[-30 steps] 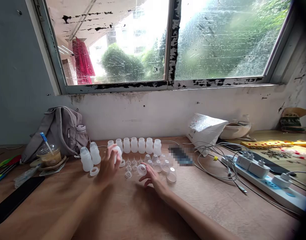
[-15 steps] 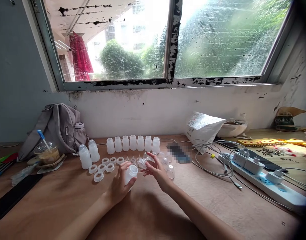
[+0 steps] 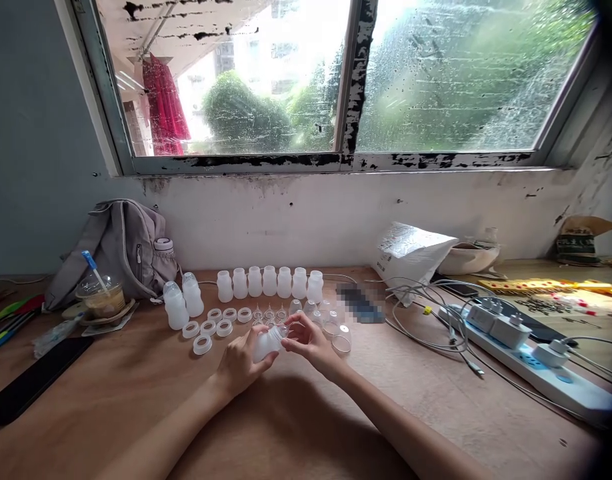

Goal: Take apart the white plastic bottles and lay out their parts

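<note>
The left hand (image 3: pixel 240 362) grips a frosted plastic bottle (image 3: pixel 266 344), tilted at lower center frame, as the right hand (image 3: pixel 313 345) pinches a translucent cap piece (image 3: pixel 283 329) at its mouth. Seven uncapped bottles (image 3: pixel 269 283) line the tabletop (image 3: pixel 446 407) behind, with white screw rings (image 3: pixel 202 349) left of center and clear dome covers (image 3: pixel 343 337) right.

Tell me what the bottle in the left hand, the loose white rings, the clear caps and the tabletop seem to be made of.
Bottle: probably frosted plastic, though glass is possible; it looks milky and translucent.
White rings: likely moulded plastic, evenly white and smooth.
Clear caps: seemingly thin, glossy plastic; the table shows through.
Tabletop: wood or wood-look board, with mottled brown patterning.
</note>
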`<state>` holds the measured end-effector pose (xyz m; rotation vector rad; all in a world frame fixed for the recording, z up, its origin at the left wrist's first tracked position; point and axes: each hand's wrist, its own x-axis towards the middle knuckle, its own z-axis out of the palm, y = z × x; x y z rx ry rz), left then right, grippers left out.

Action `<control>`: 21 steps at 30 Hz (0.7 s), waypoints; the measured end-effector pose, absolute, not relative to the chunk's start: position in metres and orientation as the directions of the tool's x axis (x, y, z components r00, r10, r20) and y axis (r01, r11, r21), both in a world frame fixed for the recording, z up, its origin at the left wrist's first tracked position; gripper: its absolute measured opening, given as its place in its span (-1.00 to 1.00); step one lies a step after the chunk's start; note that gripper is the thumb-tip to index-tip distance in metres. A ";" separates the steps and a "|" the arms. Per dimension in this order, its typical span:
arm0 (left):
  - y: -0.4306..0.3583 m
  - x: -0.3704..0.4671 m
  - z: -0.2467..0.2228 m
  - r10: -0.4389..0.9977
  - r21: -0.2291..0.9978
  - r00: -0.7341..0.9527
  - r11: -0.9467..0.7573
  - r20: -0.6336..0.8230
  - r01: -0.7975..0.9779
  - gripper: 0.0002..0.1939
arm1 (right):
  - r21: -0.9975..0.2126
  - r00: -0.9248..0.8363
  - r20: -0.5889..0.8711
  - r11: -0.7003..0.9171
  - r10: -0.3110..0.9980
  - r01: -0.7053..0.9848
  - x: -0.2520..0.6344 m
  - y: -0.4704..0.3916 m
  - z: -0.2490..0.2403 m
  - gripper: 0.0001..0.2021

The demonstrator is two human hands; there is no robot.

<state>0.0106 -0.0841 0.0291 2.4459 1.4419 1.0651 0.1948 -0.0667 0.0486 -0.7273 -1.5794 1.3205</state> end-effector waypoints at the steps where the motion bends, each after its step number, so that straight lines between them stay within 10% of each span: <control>1: -0.084 0.011 0.029 0.804 0.407 0.304 -0.538 0.510 0.739 -0.60 | -0.960 -0.405 0.281 0.255 0.870 -0.119 0.195 -0.067 0.049 -0.68; 21: -0.089 0.008 0.036 0.845 0.426 0.306 -0.495 0.438 0.757 -0.63 | -0.947 -0.348 0.303 0.321 0.887 -0.006 0.204 -0.054 0.045 -0.75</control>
